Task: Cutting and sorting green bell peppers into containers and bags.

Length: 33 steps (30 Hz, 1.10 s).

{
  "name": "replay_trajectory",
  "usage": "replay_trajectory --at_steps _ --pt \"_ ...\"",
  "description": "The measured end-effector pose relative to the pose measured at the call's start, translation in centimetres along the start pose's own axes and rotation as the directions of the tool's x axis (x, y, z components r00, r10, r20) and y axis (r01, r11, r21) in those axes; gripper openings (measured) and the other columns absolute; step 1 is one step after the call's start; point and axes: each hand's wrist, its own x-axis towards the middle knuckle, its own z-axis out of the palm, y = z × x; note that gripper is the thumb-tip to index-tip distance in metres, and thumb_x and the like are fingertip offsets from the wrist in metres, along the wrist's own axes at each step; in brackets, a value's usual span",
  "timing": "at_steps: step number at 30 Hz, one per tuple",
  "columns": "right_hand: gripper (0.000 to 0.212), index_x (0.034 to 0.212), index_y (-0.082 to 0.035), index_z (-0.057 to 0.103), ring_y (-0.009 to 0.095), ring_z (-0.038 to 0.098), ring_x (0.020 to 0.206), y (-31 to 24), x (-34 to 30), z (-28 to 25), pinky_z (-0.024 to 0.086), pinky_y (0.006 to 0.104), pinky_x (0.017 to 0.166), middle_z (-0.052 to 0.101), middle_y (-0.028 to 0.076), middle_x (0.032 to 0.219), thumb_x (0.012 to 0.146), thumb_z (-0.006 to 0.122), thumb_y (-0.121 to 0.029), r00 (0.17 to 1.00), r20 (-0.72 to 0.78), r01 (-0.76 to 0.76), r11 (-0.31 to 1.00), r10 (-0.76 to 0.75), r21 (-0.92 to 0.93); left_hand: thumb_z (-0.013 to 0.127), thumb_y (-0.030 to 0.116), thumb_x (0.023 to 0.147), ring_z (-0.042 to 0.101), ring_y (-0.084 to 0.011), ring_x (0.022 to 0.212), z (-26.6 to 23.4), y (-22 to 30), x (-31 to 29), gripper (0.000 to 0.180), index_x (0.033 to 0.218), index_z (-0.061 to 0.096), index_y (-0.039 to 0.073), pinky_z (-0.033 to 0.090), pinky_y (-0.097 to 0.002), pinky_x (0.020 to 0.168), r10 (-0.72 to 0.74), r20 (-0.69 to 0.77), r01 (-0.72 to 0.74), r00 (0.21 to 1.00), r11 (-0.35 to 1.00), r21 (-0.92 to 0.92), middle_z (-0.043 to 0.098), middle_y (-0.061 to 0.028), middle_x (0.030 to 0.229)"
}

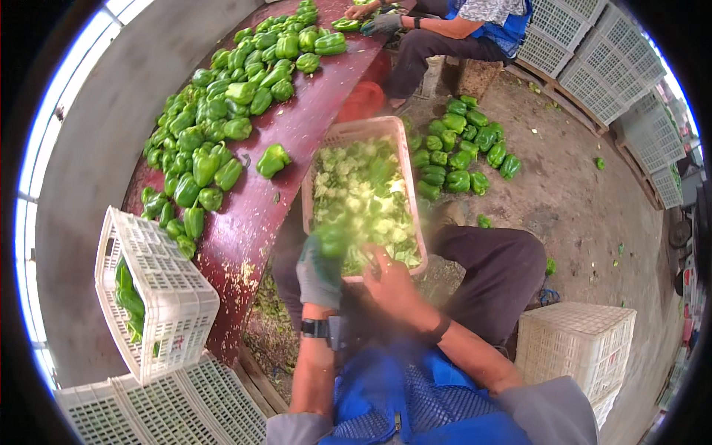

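Observation:
My left hand (319, 278), in a grey-green work glove, grips a green bell pepper (331, 240) over the near left corner of a pale pink crate (419, 215). Close beside it is my right hand (391, 284), bare, its fingers curled and blurred; what they hold cannot be made out. Light green pepper cores and scraps (360, 193) fill much of the crate, which stands between my knees. To the left, a heap of whole green peppers (215, 122) lies along the dark red table (241, 222), with a single pepper (273, 161) apart near its edge.
A white crate (167, 297) with peppers inside leans at the table's near end, above another crate (170, 408). Peppers (460, 148) lie on the floor beyond my right knee. A white crate (575, 348) stands at right. Across, a co-worker's gloved hand (382, 24) handles a pepper; stacked crates (612, 63) stand behind.

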Motion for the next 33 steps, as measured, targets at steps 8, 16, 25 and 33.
replay_trajectory --at_steps 8,16,25,33 --pt "0.064 0.154 -0.002 0.04 0.051 0.068 0.082 0.0 -2.5 -0.1 0.052 0.0575 0.075 0.068 0.029 0.083 0.095 0.064 -0.008 0.996 0.088 0.006 0.997 0.001 -0.082 0.058 0.029 0.112 0.069 -0.025 0.112 -1.1 -3.1 -4.0 0.035 0.134 0.064 0.003 0.057 -0.0401 0.099 -0.124 -0.019 0.125 0.992 0.99 0.06 0.071 -0.0102 0.124" --pt "0.075 0.155 0.006 0.033 0.057 0.067 0.094 5.4 -2.8 1.4 0.053 0.0608 0.083 0.069 0.036 0.096 0.088 0.065 -0.008 0.972 0.234 0.025 0.99 0.009 -0.141 0.076 0.016 0.092 0.067 -0.0363 0.113 -0.1 -6.7 -5.4 0.062 0.148 0.055 0.002 0.058 -0.0415 0.096 0.103 0.075 -0.125 0.992 0.89 0.438 0.067 -0.0213 0.13" --pt "0.092 0.171 -0.003 0.013 0.044 0.075 0.101 4.0 -2.2 1.5 0.059 0.0478 0.09 0.073 0.027 0.12 0.094 0.062 -0.005 0.975 0.218 -0.039 0.997 0.053 -0.07 0.081 0.033 0.099 0.067 -0.0167 0.11 0.3 -5.5 -6.1 0.073 0.153 0.049 -0.003 0.056 -0.0313 0.092 0.124 -0.022 -0.078 0.992 0.743 0.665 0.068 -0.0101 0.132" --pt "0.043 0.133 -0.004 0.05 0.01 0.05 0.047 6.4 0.7 -1.4 0.04 0.0282 0.039 0.058 0.004 0.075 0.098 0.071 -0.019 0.665 0.6 -0.744 0.467 0.444 0.478 0.074 0.041 0.103 0.07 -0.0213 0.112 -4.2 -4.6 -6.2 0.064 0.148 0.055 -0.001 0.06 -0.0373 0.097 -0.188 0.022 0.154 0.982 0.865 0.477 0.067 -0.0116 0.131"
